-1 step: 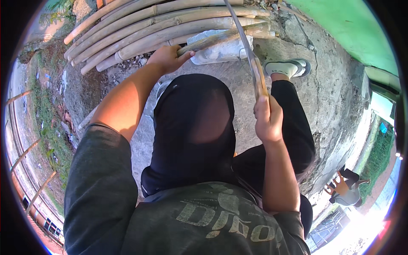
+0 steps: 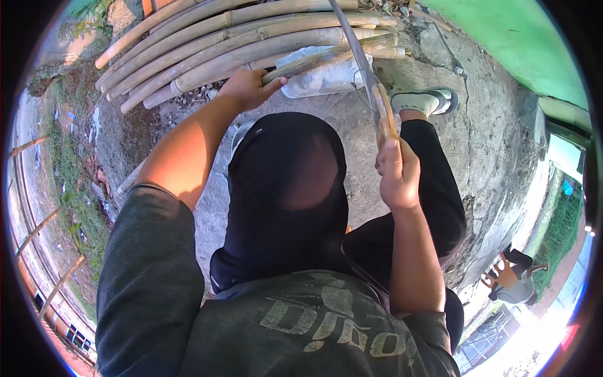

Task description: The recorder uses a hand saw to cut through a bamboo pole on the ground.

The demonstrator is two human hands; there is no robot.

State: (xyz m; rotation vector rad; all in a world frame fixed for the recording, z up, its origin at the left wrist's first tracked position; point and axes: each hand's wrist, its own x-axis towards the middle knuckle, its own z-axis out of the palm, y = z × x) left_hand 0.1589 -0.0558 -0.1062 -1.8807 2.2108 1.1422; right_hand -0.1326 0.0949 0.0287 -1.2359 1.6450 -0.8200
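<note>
My left hand [image 2: 249, 90] grips the near end of a short bamboo pole [image 2: 308, 62], its thumb along the end. The pole rests slantwise on a pale block [image 2: 320, 81] on the ground. My right hand [image 2: 400, 173] is closed round the wooden handle of a handsaw [image 2: 355, 47]. Its long blade, seen nearly edge-on, reaches away from me and crosses the pole near the block's right end. Whether the teeth touch the bamboo I cannot tell. My bent knee [image 2: 289, 163] is between my arms.
Several long bamboo poles [image 2: 232, 47] lie side by side beyond the block. My sandalled foot [image 2: 424, 102] is on the cracked concrete [image 2: 496, 144] to the right, near a green wall [image 2: 502, 38]. Another person [image 2: 515, 279] is farther off at the right.
My right hand and the saw have shifted slightly toward me and to the right. My left hand and the pole stay almost where they were.
</note>
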